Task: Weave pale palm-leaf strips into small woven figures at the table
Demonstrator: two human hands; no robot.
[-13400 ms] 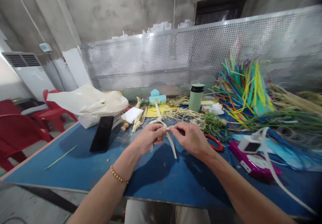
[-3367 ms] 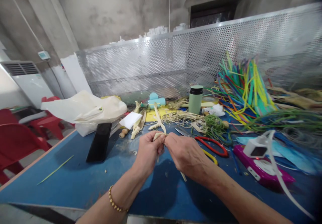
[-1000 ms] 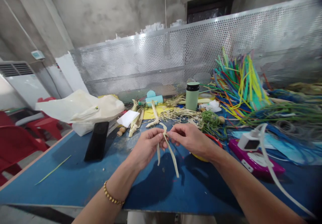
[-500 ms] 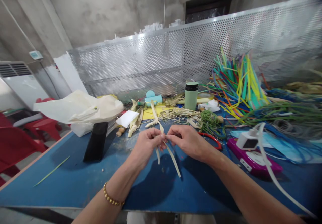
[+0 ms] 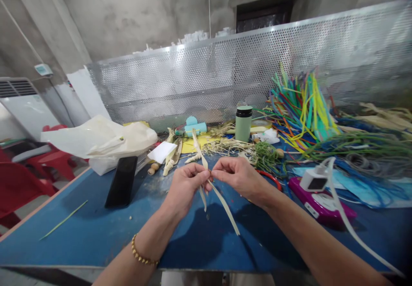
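Pale, dried plant-leaf strips (image 5: 225,206) cross between my hands above the blue table (image 5: 128,239). My left hand (image 5: 189,185) pinches them between thumb and forefinger. Close against it, the fingertips of my right hand (image 5: 233,174) pinch the same strips near the crossing. One end stands up past the fingers, while a shorter and a longer end hang below. The exact crossing is hidden by my fingertips. A gold bead bracelet circles my left wrist.
A black phone (image 5: 121,182) and a pale plastic bag (image 5: 125,138) lie left. Beyond my hands are a green bottle (image 5: 243,125) and dried plant scraps. To the right sit a magenta power strip (image 5: 322,204), colourful strips (image 5: 309,110) and a red-handled tool (image 5: 272,179).
Both hands stay together in nearly the same place. The longer hanging end of the strip has swung slightly right and lower. The view has shifted a little.
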